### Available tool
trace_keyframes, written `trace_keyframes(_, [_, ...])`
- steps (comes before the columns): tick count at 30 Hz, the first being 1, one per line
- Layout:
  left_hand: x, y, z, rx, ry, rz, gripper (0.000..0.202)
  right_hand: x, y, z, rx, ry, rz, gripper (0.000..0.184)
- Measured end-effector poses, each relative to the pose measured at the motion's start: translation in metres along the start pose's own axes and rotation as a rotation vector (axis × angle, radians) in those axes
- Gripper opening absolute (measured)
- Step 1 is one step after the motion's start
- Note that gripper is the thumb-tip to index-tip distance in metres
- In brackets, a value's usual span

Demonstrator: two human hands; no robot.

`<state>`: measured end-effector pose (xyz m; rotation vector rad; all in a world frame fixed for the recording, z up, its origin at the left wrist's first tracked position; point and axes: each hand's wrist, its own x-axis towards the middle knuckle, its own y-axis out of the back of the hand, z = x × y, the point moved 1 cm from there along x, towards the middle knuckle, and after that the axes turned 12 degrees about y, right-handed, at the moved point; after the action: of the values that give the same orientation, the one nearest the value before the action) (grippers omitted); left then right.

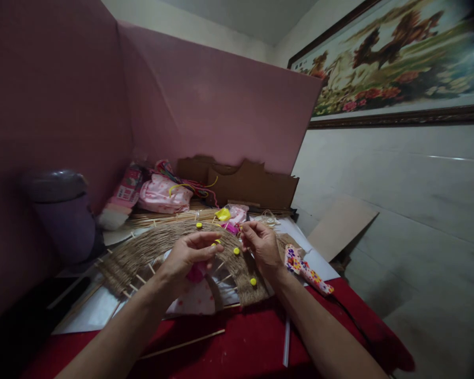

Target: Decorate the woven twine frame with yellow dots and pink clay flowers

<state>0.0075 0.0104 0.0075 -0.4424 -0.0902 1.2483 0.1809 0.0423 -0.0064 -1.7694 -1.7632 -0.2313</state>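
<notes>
My left hand [187, 255] is raised over a curved arch woven from brown cord [154, 242] on thin wooden sticks. Its thumb and index finger are pinched together at a small yellow button-like disc [217, 241]. To the right, my right hand [260, 246] has its thumb and fingers pressed together; whatever they hold is too small to make out. More yellow discs [236, 251] lie spaced along the arch. Beneath the left hand is pink-dotted white fabric [195, 300] with a bright magenta piece [197, 271], partly hidden by the hand.
A purple bin [69, 221] stands at the left. Pink fabric [166, 193], colored cords and brown cardboard [253, 179] sit at the back. Floral fabric [308, 271] lies right. On the red tablecloth [240, 347] are a thin stick [184, 345] and a translucent strip [286, 342].
</notes>
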Motion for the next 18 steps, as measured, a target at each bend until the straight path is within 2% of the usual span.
trace_keyframes(3, [0.0004, 0.0003, -0.0009, -0.023, -0.026, -0.014, 0.025, -0.0001, -0.0003, -0.0002, 0.016, -0.008, -0.003, 0.021])
trace_keyframes(9, [-0.0015, -0.0002, 0.0009, -0.052, 0.02, -0.073, 0.031, -0.0011, -0.0003, 0.0011, 0.042, 0.005, -0.068, 0.022])
trace_keyframes(13, [-0.0036, 0.0001, 0.0015, -0.038, 0.023, -0.06, 0.034, -0.0011, 0.0008, 0.0018, 0.012, 0.037, -0.061, 0.024])
trace_keyframes(18, [-0.005, -0.0017, 0.0016, -0.041, -0.017, -0.054, 0.025, -0.0001, 0.0011, -0.0002, -0.019, 0.053, -0.019, 0.023])
